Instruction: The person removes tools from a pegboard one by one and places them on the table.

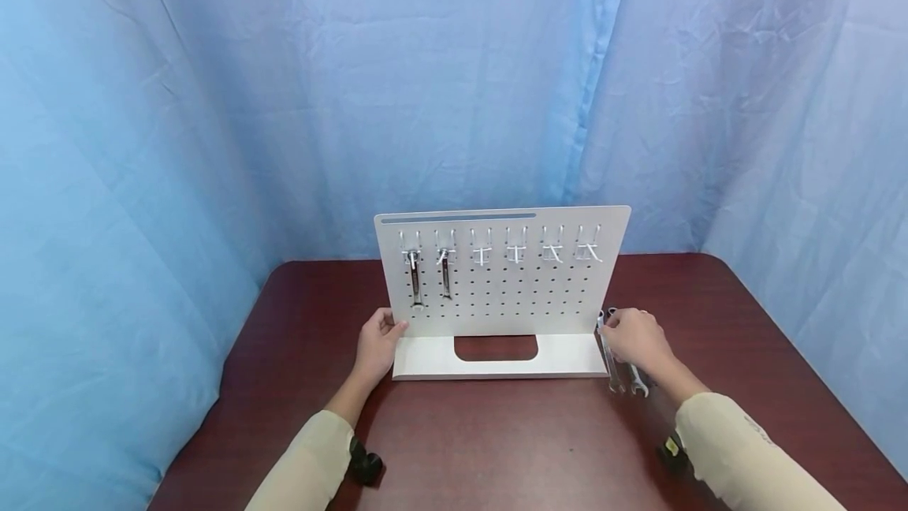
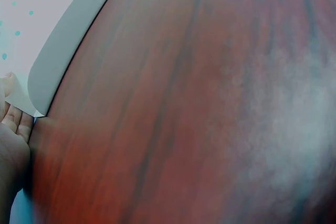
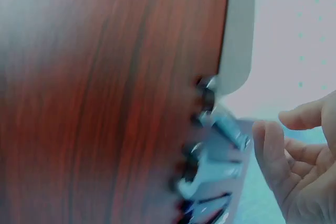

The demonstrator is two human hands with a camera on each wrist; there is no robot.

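A white pegboard stand stands upright on the table. My left hand grips its lower left edge, the thumb on the front face and the other fingers partly hidden at the side. Two wrenches hang from the leftmost hooks, one longer and one shorter. Beside the board's right end several silver wrenches lie side by side on the table. My right hand is over their far ends, partly covering them. In the right wrist view its thumb and fingers are bent and apart, with nothing between them.
Several hooks without wrenches, such as the rightmost hook, line the board's upper part. The stand's base has a cut-out in the middle. Dark red wood table surrounds the stand, with blue curtains behind and at both sides.
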